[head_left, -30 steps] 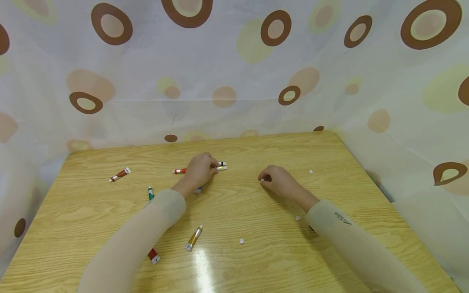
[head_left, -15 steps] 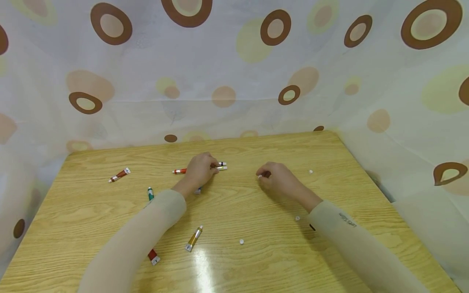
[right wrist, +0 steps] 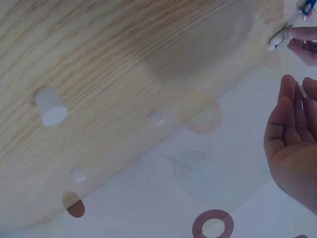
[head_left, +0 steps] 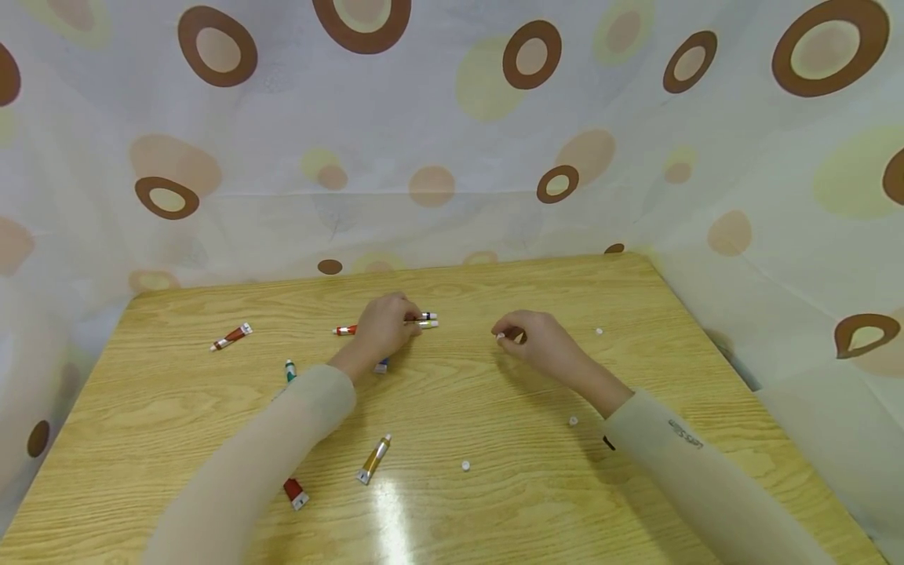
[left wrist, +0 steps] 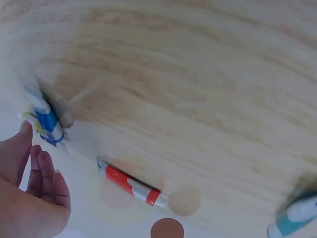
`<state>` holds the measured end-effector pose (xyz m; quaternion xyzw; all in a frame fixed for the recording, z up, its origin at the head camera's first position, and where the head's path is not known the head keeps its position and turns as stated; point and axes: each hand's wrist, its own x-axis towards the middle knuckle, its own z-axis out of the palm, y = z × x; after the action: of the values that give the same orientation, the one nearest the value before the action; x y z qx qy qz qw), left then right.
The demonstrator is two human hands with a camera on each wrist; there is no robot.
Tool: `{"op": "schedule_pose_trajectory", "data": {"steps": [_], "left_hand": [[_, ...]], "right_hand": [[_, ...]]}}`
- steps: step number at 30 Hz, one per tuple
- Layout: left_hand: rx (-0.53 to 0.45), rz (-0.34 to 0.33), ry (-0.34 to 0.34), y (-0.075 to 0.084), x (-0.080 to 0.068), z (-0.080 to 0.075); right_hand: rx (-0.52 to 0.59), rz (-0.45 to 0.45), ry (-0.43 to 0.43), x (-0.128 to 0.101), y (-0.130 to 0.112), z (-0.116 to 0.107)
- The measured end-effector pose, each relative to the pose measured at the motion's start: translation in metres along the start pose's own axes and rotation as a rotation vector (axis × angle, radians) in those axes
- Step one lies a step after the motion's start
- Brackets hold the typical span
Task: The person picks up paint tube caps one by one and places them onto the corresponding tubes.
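Lifting slightly off the counter (head_left: 494,408), our right hand (head_left: 540,344) now carries a small white cap (head_left: 500,337) pinched in its fingers toward the paint tubes (head_left: 426,320) our left hand (head_left: 384,326) fingers pin down.

The right hand (head_left: 540,341), pinching a white cap (head_left: 501,337), has lifted slightly leftward.
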<state>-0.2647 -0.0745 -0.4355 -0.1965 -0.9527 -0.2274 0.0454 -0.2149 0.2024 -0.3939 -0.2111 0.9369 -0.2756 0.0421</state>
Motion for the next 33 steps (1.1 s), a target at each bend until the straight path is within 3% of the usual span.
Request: {"op": "schedule_pose_trajectory", "data": {"steps": [7,16,26,33], "left_hand": [[0.018,-0.018,-0.004,-0.003,-0.003,-0.012],[-0.015,-0.06,-0.02,-0.01,-0.017,-0.026],[0.013,-0.055,-0.032,-0.01,-0.033,-0.03],[0.001,-0.083,-0.071,-0.009,-0.045,-0.031]], "right_hand": [[0.025,-0.037,0.057,-0.005,-0.006,-0.006],[0.019,-0.096,0.111,-0.009,-0.008,-0.012],[0.057,-0.179,0.186,-0.015,-0.01,-0.014],[0.086,-0.169,0.205,-0.016,-0.011,-0.014]]}}
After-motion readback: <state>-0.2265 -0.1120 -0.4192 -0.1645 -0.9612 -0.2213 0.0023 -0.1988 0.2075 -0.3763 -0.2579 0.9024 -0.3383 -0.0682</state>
